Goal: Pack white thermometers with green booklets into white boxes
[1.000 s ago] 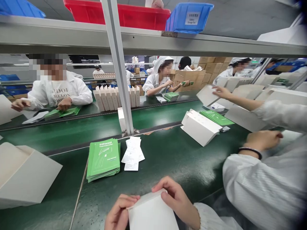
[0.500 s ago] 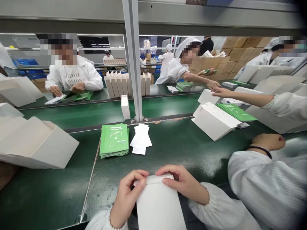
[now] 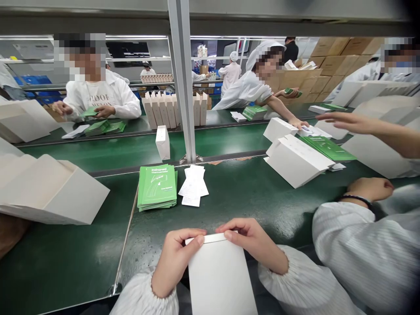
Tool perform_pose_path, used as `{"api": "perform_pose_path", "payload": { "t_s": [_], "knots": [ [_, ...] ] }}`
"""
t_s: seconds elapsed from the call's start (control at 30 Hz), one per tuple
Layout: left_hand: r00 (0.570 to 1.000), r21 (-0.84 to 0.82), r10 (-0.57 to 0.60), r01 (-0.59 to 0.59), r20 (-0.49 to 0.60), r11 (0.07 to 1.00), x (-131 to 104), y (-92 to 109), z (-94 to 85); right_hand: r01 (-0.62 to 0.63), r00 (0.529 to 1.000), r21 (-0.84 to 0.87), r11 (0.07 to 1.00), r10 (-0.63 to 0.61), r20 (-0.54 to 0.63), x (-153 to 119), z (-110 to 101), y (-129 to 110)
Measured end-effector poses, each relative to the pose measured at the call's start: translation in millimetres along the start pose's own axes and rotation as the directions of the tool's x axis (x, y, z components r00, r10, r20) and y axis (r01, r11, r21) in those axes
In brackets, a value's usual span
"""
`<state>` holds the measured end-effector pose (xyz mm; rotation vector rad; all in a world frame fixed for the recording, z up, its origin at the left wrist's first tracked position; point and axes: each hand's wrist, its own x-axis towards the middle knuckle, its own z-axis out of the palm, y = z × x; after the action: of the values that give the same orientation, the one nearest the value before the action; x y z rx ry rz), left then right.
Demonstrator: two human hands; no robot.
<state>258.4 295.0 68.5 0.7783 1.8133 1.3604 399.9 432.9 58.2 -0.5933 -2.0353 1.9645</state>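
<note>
A plain white box (image 3: 220,275) is in front of me at the bottom of the view, its upper end pointing away from me. My left hand (image 3: 179,256) is closed on the left corner of that end, thumb on the near face and fingers over the edge. On the right corner, my right hand (image 3: 251,245) grips the same way. A narrow flap or top strip runs between my two thumbs. The box's lower end is cut off by the frame. Beyond it lie a stack of green manuals (image 3: 156,188) and some white leaflets (image 3: 193,186).
White boxes (image 3: 75,192) lie at left; another white box (image 3: 298,162) and green booklets (image 3: 328,148) are at right. A metal post (image 3: 182,78) stands ahead. A co-worker's forearm and hand (image 3: 369,191) rest close on my right. Across the belt (image 3: 131,148), other people handle papers.
The flap at the box's upper end now lies flatter under my thumbs. On the belt, a small white box has shifted left. A co-worker's hand at right has drawn back from the papers.
</note>
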Motion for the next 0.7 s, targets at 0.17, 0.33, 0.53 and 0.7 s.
{"api": "perform_pose_path", "payload": {
  "t_s": [0.17,0.33,0.53,0.7],
  "knots": [
    [0.999,-0.019,0.016,-0.015,0.036,1.000,2,1,0.7,-0.031,0.999,0.038,0.999,0.032,-0.033,-3,-2,0],
    [0.984,0.015,0.095,-0.098,0.148,0.995,-1,-3,-2.9,-0.035,0.999,0.098,0.995,0.037,-0.017,-7,-5,1],
    [0.945,0.072,0.212,-0.236,0.248,0.969,-12,-10,-9.9,0.030,0.999,0.080,0.996,-0.028,-0.028,-16,-5,6],
    [0.929,0.113,0.277,-0.311,0.244,0.944,-16,-13,-9.3,0.082,0.997,0.145,0.986,-0.081,-0.009,-20,-2,16]
  ]
}}
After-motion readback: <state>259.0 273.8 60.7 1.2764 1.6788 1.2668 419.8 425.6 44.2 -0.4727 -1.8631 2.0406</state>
